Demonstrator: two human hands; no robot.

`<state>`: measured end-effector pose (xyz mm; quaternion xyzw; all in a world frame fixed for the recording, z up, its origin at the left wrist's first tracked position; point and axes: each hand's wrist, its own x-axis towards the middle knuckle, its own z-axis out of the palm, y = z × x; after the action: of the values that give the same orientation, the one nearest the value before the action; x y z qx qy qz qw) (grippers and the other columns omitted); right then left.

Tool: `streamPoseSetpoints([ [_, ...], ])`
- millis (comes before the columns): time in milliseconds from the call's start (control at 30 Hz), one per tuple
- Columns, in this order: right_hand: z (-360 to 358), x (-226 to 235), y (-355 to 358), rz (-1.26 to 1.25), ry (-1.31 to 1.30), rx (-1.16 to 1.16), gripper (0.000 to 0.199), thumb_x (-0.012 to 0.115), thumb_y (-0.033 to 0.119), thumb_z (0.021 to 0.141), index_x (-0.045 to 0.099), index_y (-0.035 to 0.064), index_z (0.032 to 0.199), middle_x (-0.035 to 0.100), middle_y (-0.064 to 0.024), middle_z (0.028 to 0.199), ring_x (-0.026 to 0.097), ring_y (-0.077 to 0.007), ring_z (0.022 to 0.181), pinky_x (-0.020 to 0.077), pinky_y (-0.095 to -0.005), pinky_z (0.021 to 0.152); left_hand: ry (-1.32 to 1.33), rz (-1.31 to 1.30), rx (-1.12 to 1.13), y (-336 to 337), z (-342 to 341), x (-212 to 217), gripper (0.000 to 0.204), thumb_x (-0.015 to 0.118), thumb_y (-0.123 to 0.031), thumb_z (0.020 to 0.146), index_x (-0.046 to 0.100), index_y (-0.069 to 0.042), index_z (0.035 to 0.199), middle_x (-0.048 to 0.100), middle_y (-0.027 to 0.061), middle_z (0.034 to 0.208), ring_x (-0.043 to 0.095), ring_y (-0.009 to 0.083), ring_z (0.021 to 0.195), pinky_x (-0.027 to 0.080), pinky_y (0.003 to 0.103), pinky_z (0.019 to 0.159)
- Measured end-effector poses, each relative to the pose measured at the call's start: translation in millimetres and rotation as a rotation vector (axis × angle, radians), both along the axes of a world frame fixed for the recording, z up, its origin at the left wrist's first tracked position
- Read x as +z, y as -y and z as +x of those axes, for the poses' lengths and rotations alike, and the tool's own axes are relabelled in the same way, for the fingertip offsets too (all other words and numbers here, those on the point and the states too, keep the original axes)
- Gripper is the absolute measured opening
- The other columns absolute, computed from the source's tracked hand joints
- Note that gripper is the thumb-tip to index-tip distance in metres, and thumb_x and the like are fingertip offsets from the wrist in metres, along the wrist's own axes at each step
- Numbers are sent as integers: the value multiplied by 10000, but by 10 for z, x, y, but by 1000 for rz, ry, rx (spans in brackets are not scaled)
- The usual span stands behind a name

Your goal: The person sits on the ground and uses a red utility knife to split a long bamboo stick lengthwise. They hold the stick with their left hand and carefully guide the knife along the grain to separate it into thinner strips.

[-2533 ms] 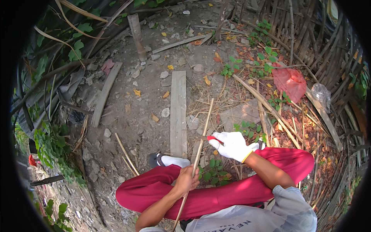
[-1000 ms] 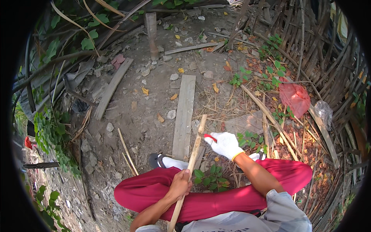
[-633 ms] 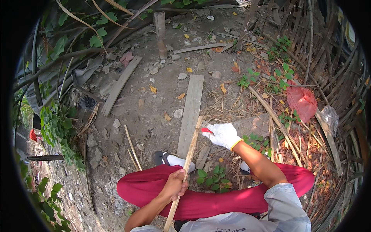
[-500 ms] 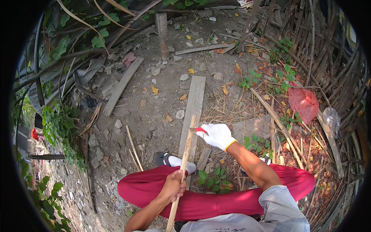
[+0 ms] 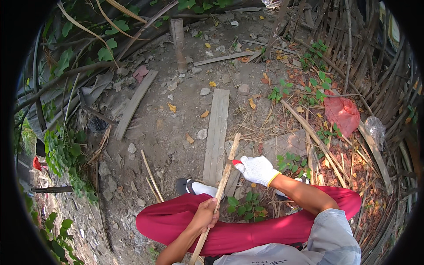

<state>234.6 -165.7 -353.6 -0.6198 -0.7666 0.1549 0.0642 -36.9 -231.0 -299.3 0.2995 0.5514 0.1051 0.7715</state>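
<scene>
Probable shaving: left hand (image 5: 206, 214) grips wooden strip (image 5: 224, 179), right hand (image 5: 257, 170) holds knife (image 5: 237, 162) near strip's far end; next stroke needs bracing.

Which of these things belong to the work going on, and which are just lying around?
In use:
stick, held in the bare left hand
red-handled tool, held in the gloved right hand

Lying about:
middle plank
left plank
red plastic
clear plastic
</scene>
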Motion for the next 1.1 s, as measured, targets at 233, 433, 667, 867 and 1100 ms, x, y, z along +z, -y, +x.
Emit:
streamPoseSetpoints([
  [233, 148, -399, -286, -5, 74, -45, 512, 404, 511, 1048, 607, 44, 990, 714, -211, 815, 713, -396, 716, 551, -525, 626, 47, -83, 36, 53, 23, -74, 285, 387, -374, 1116, 465, -136, 982, 385, -29, 637, 317, 57, 485, 246, 223, 385],
  [433, 390, -858, -661, -34, 172, -337, 524, 431, 491, 1042, 679, 49, 907, 727, -214, 878, 718, -409, 811, 554, -524, 724, -18, -49, -31, 194, -26, -55, 276, 364, -363, 1120, 489, -132, 1039, 403, -19, 631, 314, 66, 452, 257, 234, 374],
  [667, 1272, -355, -356, 207, 31, -634, 468, 394, 407, 1077, 674, 36, 1013, 686, -263, 819, 688, -456, 809, 552, -538, 725, 54, -50, 53, 57, -327, -44, 339, 396, -399, 1114, 487, -121, 943, 379, -13, 602, 317, 64, 451, 244, 230, 362],
  [867, 242, 216, 285, 136, -251, -280, 402, 463, 440, 1049, 596, 76, 943, 672, -231, 753, 672, -441, 727, 520, -546, 642, 166, -45, 104, -49, -230, 163, 353, 372, -402, 1115, 498, -125, 937, 376, -13, 581, 301, 65, 419, 248, 234, 348],
  [1100, -187, 405, 246, 156, -165, -93, 455, 451, 470, 1040, 593, 53, 923, 677, -184, 757, 687, -390, 656, 538, -509, 587, 197, -12, 90, -30, -64, 46, 406, 365, -433, 1110, 502, -119, 892, 359, -22, 546, 298, 73, 396, 241, 248, 344],
])
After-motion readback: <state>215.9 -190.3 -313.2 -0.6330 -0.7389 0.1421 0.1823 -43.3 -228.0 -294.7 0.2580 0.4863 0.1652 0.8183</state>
